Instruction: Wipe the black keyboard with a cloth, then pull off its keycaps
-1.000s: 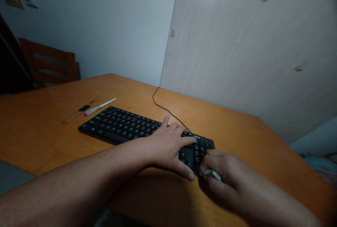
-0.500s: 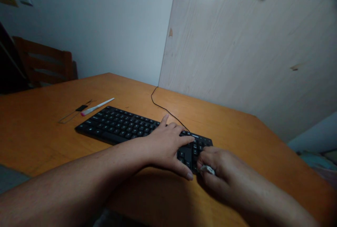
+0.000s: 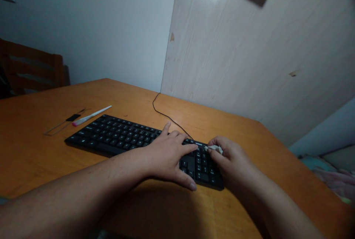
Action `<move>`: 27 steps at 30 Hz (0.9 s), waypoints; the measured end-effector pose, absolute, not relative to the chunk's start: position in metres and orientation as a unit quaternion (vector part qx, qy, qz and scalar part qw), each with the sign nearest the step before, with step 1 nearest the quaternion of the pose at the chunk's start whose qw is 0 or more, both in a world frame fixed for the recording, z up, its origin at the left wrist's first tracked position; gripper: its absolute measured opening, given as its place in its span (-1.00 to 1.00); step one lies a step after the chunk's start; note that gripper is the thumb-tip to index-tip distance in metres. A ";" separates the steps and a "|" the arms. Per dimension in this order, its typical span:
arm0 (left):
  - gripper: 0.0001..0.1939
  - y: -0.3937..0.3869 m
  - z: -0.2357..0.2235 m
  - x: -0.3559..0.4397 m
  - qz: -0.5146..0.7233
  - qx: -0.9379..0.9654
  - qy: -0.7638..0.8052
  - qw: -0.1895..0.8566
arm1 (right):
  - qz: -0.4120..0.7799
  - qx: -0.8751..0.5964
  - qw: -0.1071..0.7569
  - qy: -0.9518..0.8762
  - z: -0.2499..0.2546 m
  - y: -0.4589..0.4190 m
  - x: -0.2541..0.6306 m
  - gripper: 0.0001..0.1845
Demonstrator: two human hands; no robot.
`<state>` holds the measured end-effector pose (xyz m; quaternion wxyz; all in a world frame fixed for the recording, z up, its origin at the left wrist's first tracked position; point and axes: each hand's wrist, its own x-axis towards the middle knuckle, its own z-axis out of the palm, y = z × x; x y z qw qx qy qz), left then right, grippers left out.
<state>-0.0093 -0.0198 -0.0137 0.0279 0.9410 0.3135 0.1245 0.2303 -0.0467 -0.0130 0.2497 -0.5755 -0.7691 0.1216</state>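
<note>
The black keyboard runs from the left of the frame to just right of centre, passing under the left hand, which lies splayed wide across it near the frame's middle. Right of centre, the right hand pinches a crumpled white wad at the keyboard's upper right corner, just beside the number keys.

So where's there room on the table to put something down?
One bare patch of table lies between the cable, the pale panel and the right hand; another between the keyboard and the left forearm. It's crowded around the left hand and by the white stick and black piece.
</note>
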 end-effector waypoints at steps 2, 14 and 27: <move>-0.06 -0.019 -0.015 -0.010 0.128 0.941 0.311 0.026 | 0.091 -0.571 0.235 -0.781 -0.015 -0.043 0.227 -0.88; -0.07 -0.020 -0.015 -0.009 0.130 0.941 0.310 0.029 | 0.047 -0.553 0.097 -0.827 0.004 -0.055 0.214 -0.87; -0.05 -0.019 -0.016 -0.009 0.125 0.942 0.310 0.031 | 0.079 -0.530 0.087 -0.840 0.009 -0.071 0.213 -0.87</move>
